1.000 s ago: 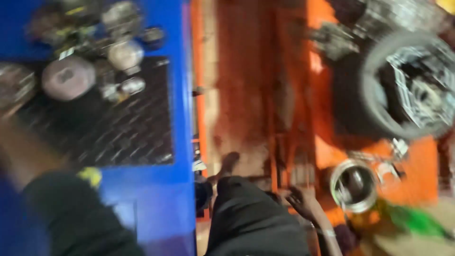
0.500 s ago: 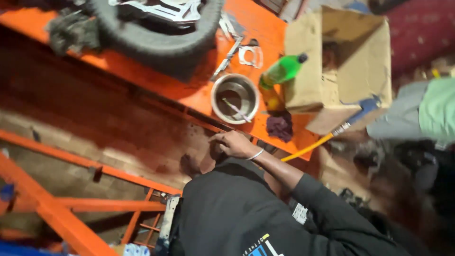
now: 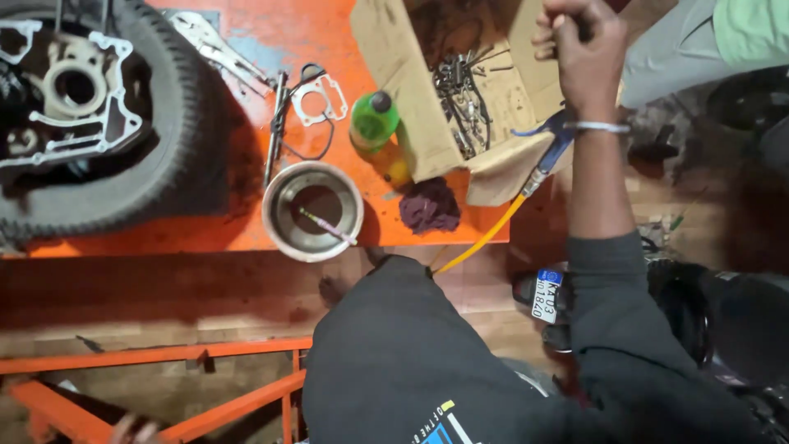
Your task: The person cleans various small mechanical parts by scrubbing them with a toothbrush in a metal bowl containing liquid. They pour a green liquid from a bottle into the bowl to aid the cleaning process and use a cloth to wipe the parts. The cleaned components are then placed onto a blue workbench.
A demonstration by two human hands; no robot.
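Note:
My right hand (image 3: 579, 49) is raised at the top right, fingers curled into a fist above the right edge of an open cardboard box (image 3: 394, 99) that holds several dark metal tools and bolts. Nothing shows inside the fist. A thin bangle circles the wrist. Only the fingertips of my left hand (image 3: 136, 429) show at the bottom left, beside an orange metal frame (image 3: 164, 358). Below the box lie a blue-handled air tool (image 3: 552, 144) on a yellow hose, a dark purple rag (image 3: 429, 205) and a green bottle (image 3: 374, 119).
On the orange table (image 3: 246, 234) stand a metal bowl (image 3: 283, 222) with a thin tool inside, a tyre (image 3: 177, 148) holding an engine cover, a gasket (image 3: 319, 100) and pliers (image 3: 218, 49). Another person's grey-clad leg (image 3: 666, 57) is at the top right.
The view swung from a blue bench with parts to the orange table. My right hand rose from near the bowl to above the cardboard box.

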